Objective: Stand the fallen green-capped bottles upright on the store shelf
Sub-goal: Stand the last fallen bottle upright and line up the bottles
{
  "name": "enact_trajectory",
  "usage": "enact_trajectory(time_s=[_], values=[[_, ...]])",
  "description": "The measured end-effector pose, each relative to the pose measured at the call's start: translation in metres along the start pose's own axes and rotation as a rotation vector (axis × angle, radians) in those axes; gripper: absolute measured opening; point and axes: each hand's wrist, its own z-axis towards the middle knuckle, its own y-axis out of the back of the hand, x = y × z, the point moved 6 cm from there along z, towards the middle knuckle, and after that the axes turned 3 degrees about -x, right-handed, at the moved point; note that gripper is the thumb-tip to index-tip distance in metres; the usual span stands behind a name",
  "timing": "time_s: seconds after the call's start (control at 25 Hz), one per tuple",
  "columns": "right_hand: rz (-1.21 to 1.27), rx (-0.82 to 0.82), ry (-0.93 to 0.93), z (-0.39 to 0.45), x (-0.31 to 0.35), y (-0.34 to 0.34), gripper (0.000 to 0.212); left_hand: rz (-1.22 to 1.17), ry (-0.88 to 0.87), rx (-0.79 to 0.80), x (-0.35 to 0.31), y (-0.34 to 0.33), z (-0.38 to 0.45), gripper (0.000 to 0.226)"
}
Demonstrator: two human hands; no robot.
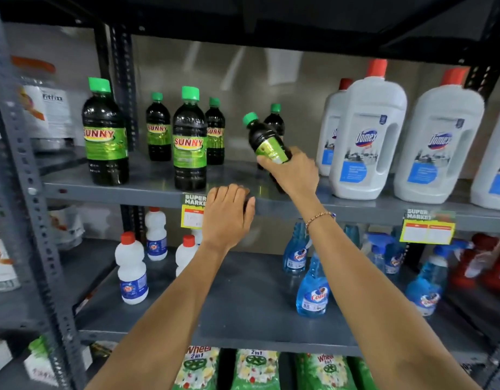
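My right hand (292, 171) grips a dark green-capped bottle (264, 139) around its lower half, tilted with its cap up and to the left, its base near the grey shelf (147, 190). Behind it another small green-capped bottle (275, 121) stands upright. To the left, several more green-capped bottles stand upright: a large one (105, 133), a second large one (189, 142), and two small ones (158, 128) (215, 132) at the back. My left hand (227, 213) rests over the shelf's front edge, fingers curled on something dark that I cannot make out.
Large white red-capped jugs (367, 142) (437, 144) stand right of the bottle in my grasp. A yellow price tag (192, 211) hangs on the shelf edge. The shelf below carries white bottles (132, 270) and blue spray bottles (312, 288). A grey upright post (26, 175) bounds the left.
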Motion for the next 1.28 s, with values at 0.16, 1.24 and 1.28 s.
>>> enact_trajectory(time_s=[0.16, 1.24, 1.28], values=[[0.281, 0.045, -0.049, -0.012, -0.009, -0.016, 0.057, -0.038, 0.021, 0.000, 0.002, -0.002, -0.001, 0.033], [0.498, 0.374, -0.168, -0.009, -0.030, -0.027, 0.093, -0.081, 0.036, -0.065, 0.001, 0.002, -0.005, 0.032], [0.439, 0.339, -0.134, -0.010, -0.029, -0.026, 0.093, -0.086, 0.036, -0.066, 0.001, 0.003, -0.005, 0.031]])
